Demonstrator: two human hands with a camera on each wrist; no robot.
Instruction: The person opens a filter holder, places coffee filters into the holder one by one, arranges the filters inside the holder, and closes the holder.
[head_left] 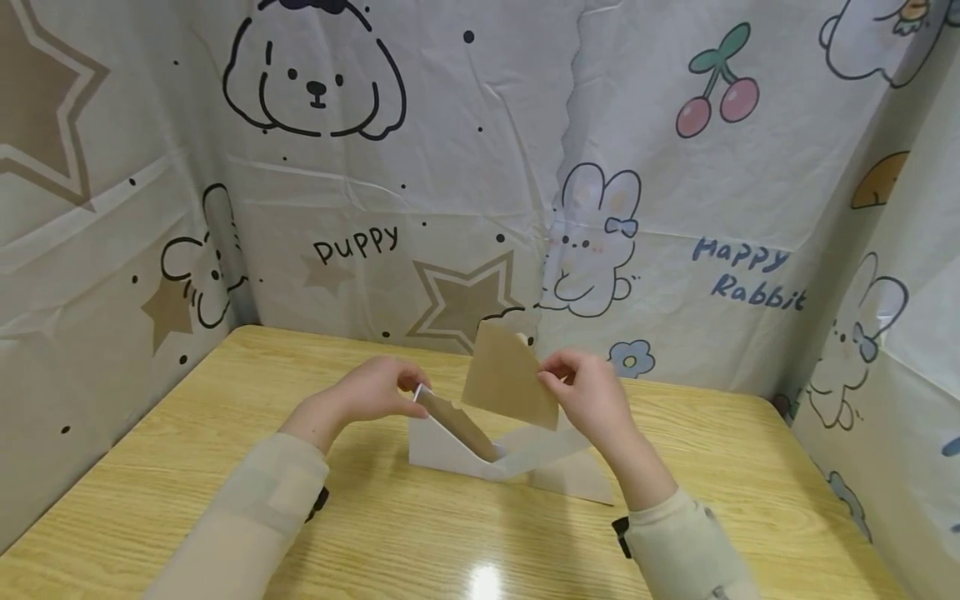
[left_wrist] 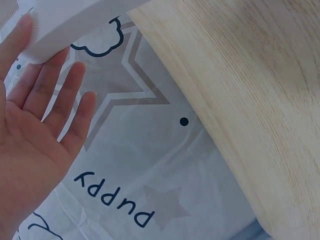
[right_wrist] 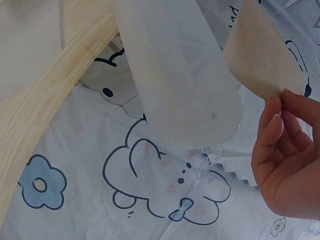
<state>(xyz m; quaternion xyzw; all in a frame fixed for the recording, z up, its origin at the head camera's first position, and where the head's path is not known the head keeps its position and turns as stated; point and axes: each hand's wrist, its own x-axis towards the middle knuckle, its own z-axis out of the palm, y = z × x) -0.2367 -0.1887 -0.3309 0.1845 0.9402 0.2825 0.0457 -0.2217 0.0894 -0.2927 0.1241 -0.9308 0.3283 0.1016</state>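
My right hand (head_left: 596,400) pinches a tan paper coffee filter (head_left: 506,379) by its edge, holding it up over the table. The filter is fan-shaped, with a crimped seam showing in the right wrist view. A white holder box (head_left: 450,450) stands on the table with more brown paper (head_left: 461,425) inside. My left hand (head_left: 378,390) grips the tall left end of this box between thumb and fingers. From the box's low right end a translucent lid (head_left: 543,450) slants up to the right, behind my right wrist. In the right wrist view the lid (right_wrist: 175,75) hangs beside the filter.
Another tan filter (head_left: 577,479) lies flat on the wooden table (head_left: 360,533), partly under the lid. A printed cloth (head_left: 465,167) with cartoon animals hangs behind the table and along both sides. Dark straps (head_left: 622,537) show at my wrists.
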